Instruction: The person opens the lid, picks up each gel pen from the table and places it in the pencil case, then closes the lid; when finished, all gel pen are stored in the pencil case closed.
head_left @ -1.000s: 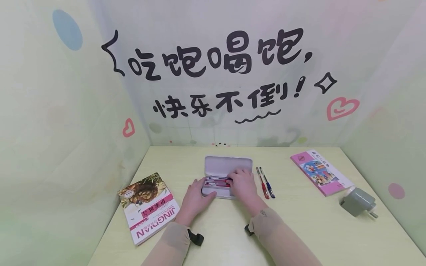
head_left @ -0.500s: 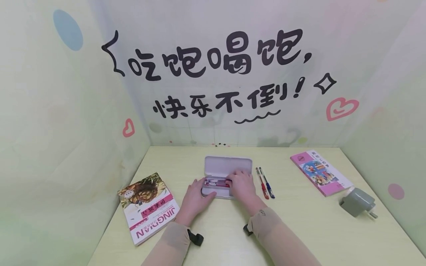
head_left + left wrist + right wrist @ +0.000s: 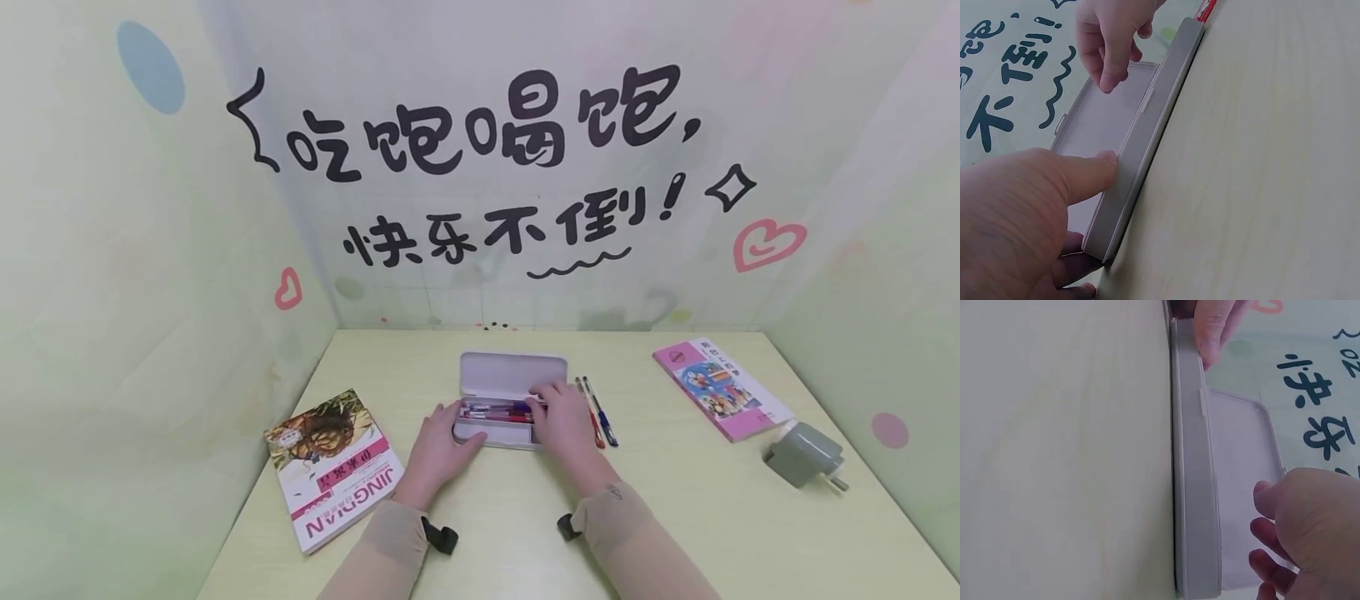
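Observation:
A pale grey-lilac pencil case (image 3: pixel 513 375) lies on the table with its lid raised at the back. Several pens (image 3: pixel 491 411), some red and some blue or purple, lie in its long compartment. My left hand (image 3: pixel 441 446) grips the case's left end; in the left wrist view the thumb (image 3: pixel 1094 175) presses its front wall (image 3: pixel 1141 140) and the other fingers are round the end. Over the right end is my right hand (image 3: pixel 564 423), hiding part of the inside. In the right wrist view its fingers (image 3: pixel 1266 534) are loosely bent, with nothing seen between them.
Right of the case lie a red pen (image 3: pixel 597 433) and a blue pen (image 3: pixel 610 429), partly behind my right hand. One book (image 3: pixel 333 467) is at the left. Another, pink book (image 3: pixel 720 387) and a grey-green pencil sharpener (image 3: pixel 805 456) are at the right.
My right hand has shifted right and come away from the pens in the case. More of the pens and the case's front compartment now shows. The left hand stays in place.

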The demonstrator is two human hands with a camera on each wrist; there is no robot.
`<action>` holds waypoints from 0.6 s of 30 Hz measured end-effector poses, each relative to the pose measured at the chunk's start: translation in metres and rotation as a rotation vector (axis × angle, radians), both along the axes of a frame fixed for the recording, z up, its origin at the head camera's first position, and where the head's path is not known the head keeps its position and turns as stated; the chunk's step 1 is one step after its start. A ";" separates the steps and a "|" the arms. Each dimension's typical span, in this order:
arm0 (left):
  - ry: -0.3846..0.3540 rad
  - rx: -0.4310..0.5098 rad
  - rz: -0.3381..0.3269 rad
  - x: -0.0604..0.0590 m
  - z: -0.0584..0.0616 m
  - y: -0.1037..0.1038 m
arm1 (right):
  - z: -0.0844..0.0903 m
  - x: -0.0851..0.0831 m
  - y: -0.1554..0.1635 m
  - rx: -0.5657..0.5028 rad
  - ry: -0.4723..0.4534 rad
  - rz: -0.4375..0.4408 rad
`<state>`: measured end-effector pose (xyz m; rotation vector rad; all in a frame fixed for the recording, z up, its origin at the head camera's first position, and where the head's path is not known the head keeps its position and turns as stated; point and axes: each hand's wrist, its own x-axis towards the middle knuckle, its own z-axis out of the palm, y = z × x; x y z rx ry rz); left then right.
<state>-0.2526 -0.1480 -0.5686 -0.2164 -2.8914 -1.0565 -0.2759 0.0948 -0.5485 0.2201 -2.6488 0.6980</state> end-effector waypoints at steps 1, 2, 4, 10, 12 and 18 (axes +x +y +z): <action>-0.001 0.003 0.001 0.000 0.001 0.000 | 0.000 0.001 0.004 -0.022 -0.002 -0.005; -0.002 0.003 0.001 0.001 0.001 0.000 | -0.001 0.002 0.008 -0.044 -0.019 -0.016; -0.003 0.006 0.000 0.001 0.001 0.001 | -0.002 0.004 0.017 -0.079 -0.044 -0.034; -0.007 0.006 -0.001 0.002 0.002 0.001 | -0.002 0.014 0.047 -0.185 -0.121 -0.110; -0.008 0.003 -0.001 0.002 0.002 0.001 | -0.002 0.017 0.057 -0.212 -0.148 -0.146; -0.014 -0.004 0.001 0.001 0.001 0.001 | -0.006 0.025 0.081 -0.195 -0.217 -0.225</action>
